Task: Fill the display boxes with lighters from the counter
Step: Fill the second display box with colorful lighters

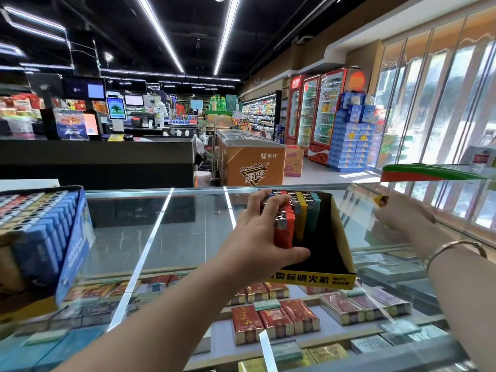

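Observation:
A yellow-and-black display box (342, 234) sits on the glass counter (161, 232), its left part filled with red, yellow and teal lighters (295, 218). My left hand (257, 237) grips the block of lighters from the left, fingers over their tops and thumb at the box's front. My right hand (402, 213) is to the right of the box, above the counter, pinching a small yellow lighter (380, 201) by its end. The right part of the box is black and holds nothing. A blue display box (75, 245) full of blue and mixed lighters stands at the far left.
Under the glass lie rows of red and gold cigarette cartons (276, 318). A red-and-green object (429, 173) rests at the counter's right end. Beyond the counter are a checkout desk, an orange chest freezer (252, 162) and drink fridges.

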`<state>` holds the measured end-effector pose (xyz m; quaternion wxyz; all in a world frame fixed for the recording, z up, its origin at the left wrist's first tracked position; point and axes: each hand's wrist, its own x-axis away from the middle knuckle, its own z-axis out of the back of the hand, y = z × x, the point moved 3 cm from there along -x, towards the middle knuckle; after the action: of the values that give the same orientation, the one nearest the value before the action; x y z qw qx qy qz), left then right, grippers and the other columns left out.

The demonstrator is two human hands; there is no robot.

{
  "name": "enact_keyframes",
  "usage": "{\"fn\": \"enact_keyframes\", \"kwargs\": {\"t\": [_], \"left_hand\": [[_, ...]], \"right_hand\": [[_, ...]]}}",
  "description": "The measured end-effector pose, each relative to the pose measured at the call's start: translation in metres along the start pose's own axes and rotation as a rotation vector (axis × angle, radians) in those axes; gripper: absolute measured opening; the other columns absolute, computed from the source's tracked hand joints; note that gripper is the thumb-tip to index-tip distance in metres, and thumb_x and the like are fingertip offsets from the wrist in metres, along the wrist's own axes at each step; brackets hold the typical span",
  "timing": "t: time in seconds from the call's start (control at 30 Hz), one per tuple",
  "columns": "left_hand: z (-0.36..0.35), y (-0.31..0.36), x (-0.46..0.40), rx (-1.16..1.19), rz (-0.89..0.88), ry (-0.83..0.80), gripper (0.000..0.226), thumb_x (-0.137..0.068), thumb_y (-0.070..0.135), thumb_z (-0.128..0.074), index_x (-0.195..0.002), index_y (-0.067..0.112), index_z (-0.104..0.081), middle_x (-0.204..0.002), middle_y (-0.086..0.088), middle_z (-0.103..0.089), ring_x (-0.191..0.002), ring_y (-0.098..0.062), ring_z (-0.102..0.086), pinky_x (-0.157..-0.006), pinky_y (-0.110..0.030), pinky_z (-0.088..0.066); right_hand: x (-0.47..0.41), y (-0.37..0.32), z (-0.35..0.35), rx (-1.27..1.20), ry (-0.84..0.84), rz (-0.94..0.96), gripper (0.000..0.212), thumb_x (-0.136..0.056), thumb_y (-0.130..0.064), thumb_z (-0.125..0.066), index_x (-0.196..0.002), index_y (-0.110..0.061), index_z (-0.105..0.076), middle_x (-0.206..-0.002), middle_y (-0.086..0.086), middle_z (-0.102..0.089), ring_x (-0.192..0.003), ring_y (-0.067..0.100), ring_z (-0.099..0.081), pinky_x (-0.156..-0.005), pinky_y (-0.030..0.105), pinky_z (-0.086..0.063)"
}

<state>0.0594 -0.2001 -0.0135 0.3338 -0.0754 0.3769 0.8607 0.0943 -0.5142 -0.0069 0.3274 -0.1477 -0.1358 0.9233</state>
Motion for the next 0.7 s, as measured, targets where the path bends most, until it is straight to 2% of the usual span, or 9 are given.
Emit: {"fn": "enact_keyframes", "kwargs": {"t": [0.07,0.13,0.2,0.3,0.37,0.47,0.57,0.63,0.7], "left_hand": [[0.001,0.001,-0.001,0.003,0.001,0.007,0.082,-0.068,0.059,-0.069,-0.134,0.043,-0.025,-0.122,0.036,-0.012,-0.121,-0.010,-0.022,-0.104,-0.041,-0.039],[0.002,0.003,-0.002,0.005,0.012,0.009,0.079,-0.068,0.069,-0.061,-0.134,0.041,-0.027,-0.122,0.034,-0.016,-0.120,-0.007,-0.020,-0.103,-0.040,-0.039],[0.004,0.005,-0.002,-0.018,0.019,0.023,0.079,-0.068,0.078,-0.048,-0.134,0.039,-0.030,-0.127,0.031,-0.018,-0.124,-0.007,-0.019,-0.104,-0.038,-0.034],[0.008,0.011,-0.001,-0.040,0.003,0.100,0.084,-0.065,0.082,-0.031,-0.134,0.035,-0.036,-0.139,0.023,-0.019,-0.128,-0.003,-0.016,-0.106,-0.037,-0.025],[0.012,0.015,0.001,-0.039,-0.023,0.171,0.083,-0.064,0.081,-0.028,-0.133,0.035,-0.039,-0.143,0.019,-0.022,-0.127,0.001,-0.015,-0.103,-0.031,-0.019],[0.019,0.021,0.002,-0.091,-0.083,0.285,0.072,-0.071,0.075,-0.032,-0.132,0.037,-0.038,-0.142,0.017,-0.028,-0.122,0.006,-0.016,-0.099,-0.025,-0.018],[0.027,0.028,0.005,-0.146,-0.169,0.410,0.059,-0.081,0.061,-0.046,-0.133,0.034,-0.042,-0.137,0.018,-0.038,-0.119,0.009,-0.021,-0.098,-0.022,-0.023],[0.030,0.035,0.007,-0.179,-0.256,0.480,0.047,-0.084,0.046,-0.057,-0.126,0.026,-0.054,-0.129,0.012,-0.051,-0.119,-0.002,-0.037,-0.098,-0.027,-0.034],[0.033,0.042,0.009,-0.243,-0.352,0.544,0.033,-0.083,0.030,-0.067,-0.114,0.018,-0.065,-0.113,0.004,-0.062,-0.107,-0.015,-0.053,-0.087,-0.036,-0.048]], "right_hand": [[0.002,0.004,0.002,-0.089,0.041,-0.048,0.022,-0.086,-0.019,-0.054,-0.102,-0.004,-0.054,-0.096,0.017,-0.059,-0.090,0.033,-0.056,-0.083,0.042,-0.048],[0.007,0.005,0.008,-0.251,0.118,-0.039,0.020,-0.083,-0.017,-0.056,-0.096,-0.003,-0.051,-0.086,0.016,-0.057,-0.081,0.032,-0.054,-0.070,0.035,-0.045],[0.012,0.002,0.018,-0.568,0.186,-0.004,0.014,-0.081,-0.015,-0.058,-0.089,-0.004,-0.054,-0.072,0.010,-0.054,-0.067,0.026,-0.050,-0.058,0.029,-0.038],[0.027,-0.018,0.037,-1.248,0.000,0.079,0.005,-0.079,-0.003,-0.055,-0.082,-0.003,-0.059,-0.053,0.004,-0.049,-0.043,0.013,-0.044,-0.041,0.021,-0.036],[0.044,-0.039,0.049,-1.460,-0.200,0.231,0.011,-0.077,0.001,-0.052,-0.075,-0.008,-0.059,-0.050,0.001,-0.046,-0.037,0.010,-0.042,-0.037,0.017,-0.035],[0.079,-0.073,0.062,-1.481,-0.471,0.528,0.009,-0.065,-0.004,-0.059,-0.068,-0.012,-0.063,-0.046,0.001,-0.049,-0.038,0.011,-0.045,-0.039,0.015,-0.036],[0.109,-0.094,0.066,-1.338,-0.604,0.752,0.009,-0.064,-0.008,-0.061,-0.064,-0.014,-0.068,-0.043,0.003,-0.052,-0.036,0.012,-0.046,-0.039,0.015,-0.037],[0.125,-0.104,0.066,-1.250,-0.686,0.866,0.005,-0.063,-0.013,-0.066,-0.068,-0.012,-0.068,-0.044,0.004,-0.053,-0.035,0.012,-0.046,-0.038,0.015,-0.037],[0.139,-0.111,0.063,-1.175,-0.762,0.942,0.006,-0.066,-0.014,-0.069,-0.071,-0.012,-0.068,-0.046,0.004,-0.054,-0.037,0.012,-0.046,-0.038,0.015,-0.037]]}}
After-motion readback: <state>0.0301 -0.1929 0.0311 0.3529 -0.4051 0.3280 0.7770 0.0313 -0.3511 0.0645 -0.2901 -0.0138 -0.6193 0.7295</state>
